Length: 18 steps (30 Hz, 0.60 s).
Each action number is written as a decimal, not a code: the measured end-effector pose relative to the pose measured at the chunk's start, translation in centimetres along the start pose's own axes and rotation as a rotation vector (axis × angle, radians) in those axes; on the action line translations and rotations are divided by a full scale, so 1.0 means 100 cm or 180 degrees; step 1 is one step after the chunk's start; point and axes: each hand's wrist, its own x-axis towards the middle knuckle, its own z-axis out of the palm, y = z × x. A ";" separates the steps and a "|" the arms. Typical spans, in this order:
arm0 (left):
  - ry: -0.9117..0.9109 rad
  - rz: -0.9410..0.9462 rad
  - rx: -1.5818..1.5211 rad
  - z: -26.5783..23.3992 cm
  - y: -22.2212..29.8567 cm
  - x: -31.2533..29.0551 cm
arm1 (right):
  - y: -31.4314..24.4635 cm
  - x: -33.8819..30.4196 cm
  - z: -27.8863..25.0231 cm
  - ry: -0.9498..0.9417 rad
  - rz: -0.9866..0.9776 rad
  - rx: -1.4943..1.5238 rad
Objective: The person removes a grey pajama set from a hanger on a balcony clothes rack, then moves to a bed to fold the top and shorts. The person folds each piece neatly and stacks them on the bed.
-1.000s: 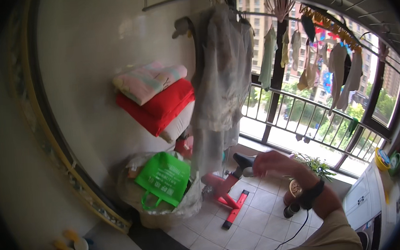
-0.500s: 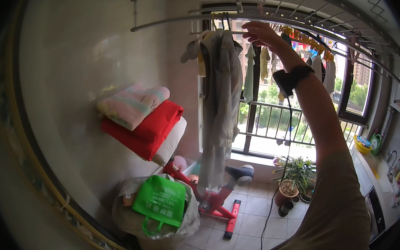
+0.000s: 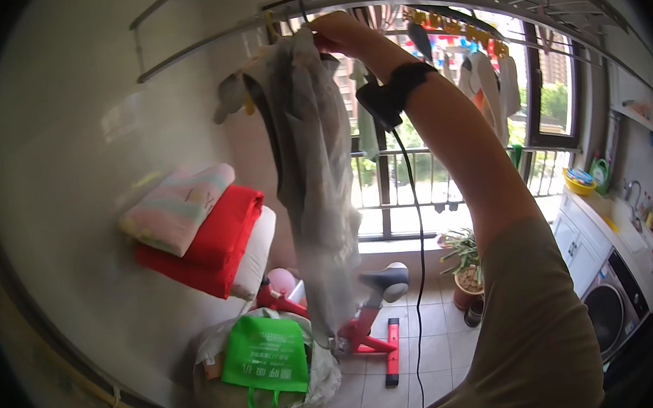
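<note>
My right hand [image 3: 338,34] is raised to the overhead drying rack [image 3: 218,46], its fingers closed at the neck of a dark clothes hanger [image 3: 303,10]. From that hanger and its neighbours hang long, thin grey garments [image 3: 310,144], bunched together and falling toward the exercise bike. A yellow hanger [image 3: 272,26] hooks over the same rail just to the left. Around my right wrist sits a black strap with a small device [image 3: 380,104], and a black cable runs down from it. My left hand is out of view.
Folded bedding with a red quilt [image 3: 207,244] is stacked at the left. Below it, a green bag [image 3: 265,354] lies on a bulging sack. A red exercise bike [image 3: 367,331], a potted plant [image 3: 466,277] and a washing machine [image 3: 607,308] stand farther right.
My right hand has gone from spread fingers beside the garments to closed fingers at the hanger's neck. The view has shifted, bringing the washing machine further into sight.
</note>
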 end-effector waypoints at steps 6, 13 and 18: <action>-0.0312 -0.0237 -0.0079 -0.003 0.050 0.053 | -0.036 -0.012 -0.018 -0.0137 0.0100 0.0428; -0.1057 0.0119 0.0873 -0.008 0.105 0.134 | -0.101 -0.159 -0.026 -0.0075 0.0236 -0.0960; -0.2027 0.0599 0.1579 -0.001 0.117 0.191 | -0.128 -0.283 -0.003 0.0639 0.1457 -0.1891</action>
